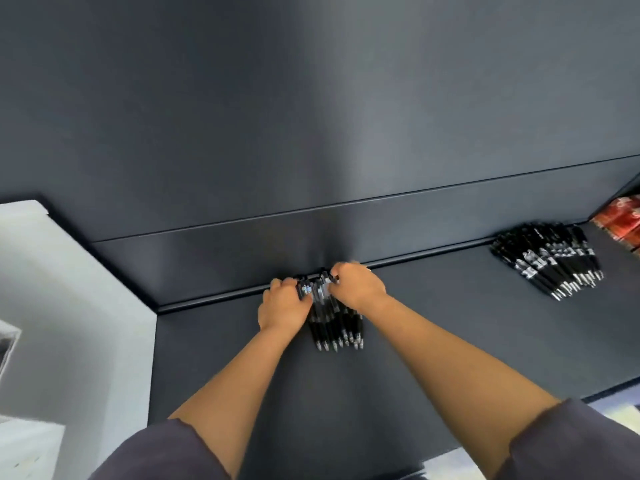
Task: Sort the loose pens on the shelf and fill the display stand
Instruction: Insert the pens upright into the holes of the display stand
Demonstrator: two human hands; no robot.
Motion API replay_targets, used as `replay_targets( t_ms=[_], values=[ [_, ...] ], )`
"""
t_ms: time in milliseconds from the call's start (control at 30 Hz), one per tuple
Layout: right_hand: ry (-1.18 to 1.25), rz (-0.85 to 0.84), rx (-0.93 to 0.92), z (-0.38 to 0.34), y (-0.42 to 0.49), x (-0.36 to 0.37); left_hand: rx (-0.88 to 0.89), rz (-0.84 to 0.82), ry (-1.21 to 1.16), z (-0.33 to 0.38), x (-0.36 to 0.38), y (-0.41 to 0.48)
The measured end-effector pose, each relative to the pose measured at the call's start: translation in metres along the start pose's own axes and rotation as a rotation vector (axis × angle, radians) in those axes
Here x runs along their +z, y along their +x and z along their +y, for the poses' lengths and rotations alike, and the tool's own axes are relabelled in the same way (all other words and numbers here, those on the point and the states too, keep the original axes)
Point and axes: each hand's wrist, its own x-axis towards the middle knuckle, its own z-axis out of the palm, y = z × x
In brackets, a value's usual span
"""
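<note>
- The left hand (282,306) lies just in front of the back edge of the shelf (450,341). Its fingers are curled round the left side of a bundle of black pens (334,323), gripping it near the clip ends.
- The right hand (356,285) is also at the shelf's back edge. Its fingers are bent down over the top right of the same bundle, clamped on the clip ends. The fingertips are blurred, so the exact hold is unclear.
- The two hands sit close together, with only the tops of the pens showing between them.
- The bundle lies flat on the shelf. Its clip ends are against the back edge under both hands, and its silver tips point away from that edge, toward the person.
- A second pile of black pens (550,261) rests further right along the same back edge, well apart from both hands, fanned out with its tips toward the front.
- Red packets (621,221) sit at the far right end of the back edge, just beyond that pile.
- A white unit (69,306) stands off the shelf's left end.
- Dark sleeves (166,452) cover both upper arms.
</note>
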Motion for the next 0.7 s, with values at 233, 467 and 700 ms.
replay_targets(
  t_ms=[233, 467, 700],
  values=[
    [0.008, 0.053, 0.103, -0.007, 0.020, 0.020, -0.110, 0.054, -0.013, 0.010, 0.013, 0.019],
    [0.253, 0.068, 0.105, -0.007, 0.018, 0.011, -0.035, 0.078, -0.247, 0.005, 0.010, 0.015],
    [0.533, 0.073, -0.061, -0.011, -0.015, -0.012, 0.098, 0.140, -0.547, 0.008, -0.017, -0.021]
  ],
)
